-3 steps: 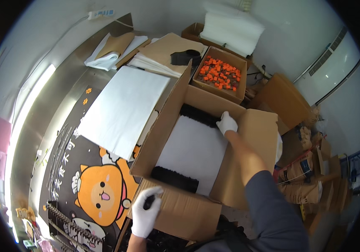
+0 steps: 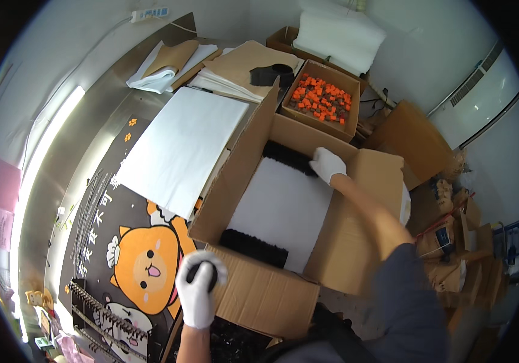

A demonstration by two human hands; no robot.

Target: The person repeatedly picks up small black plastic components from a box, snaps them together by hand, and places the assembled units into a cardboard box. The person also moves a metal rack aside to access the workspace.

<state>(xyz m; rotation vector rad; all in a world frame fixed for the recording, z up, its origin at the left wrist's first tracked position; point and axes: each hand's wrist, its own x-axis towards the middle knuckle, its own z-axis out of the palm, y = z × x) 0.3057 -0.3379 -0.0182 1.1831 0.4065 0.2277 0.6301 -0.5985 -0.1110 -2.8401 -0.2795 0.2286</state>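
Observation:
An open cardboard box (image 2: 253, 284) stands in front of me with a white sheet (image 2: 280, 206) covering its bottom. Along the far end lies a ridged black row (image 2: 288, 158), apparently of small parts set side by side. A similar black row (image 2: 253, 248) lies at the near end. My right hand (image 2: 327, 164), in a white glove, reaches inside with closed fingers against the right end of the far row; what they grip is hidden. Left of the box's near flap, my gloved left hand (image 2: 198, 289) is closed around a black rounded piece (image 2: 202, 275).
Behind the box stands a carton (image 2: 349, 130) of small orange and brown pieces. White sheets (image 2: 181, 151) lie on the printed dark mat (image 2: 105, 212) at left. A spiky metal rack (image 2: 108, 323) is at lower left; cartons (image 2: 414, 145) and bags crowd the right.
My left hand has moved left and turned, so the black piece in it shows more. My right hand has shifted slightly up along the far row. The view has tilted a little.

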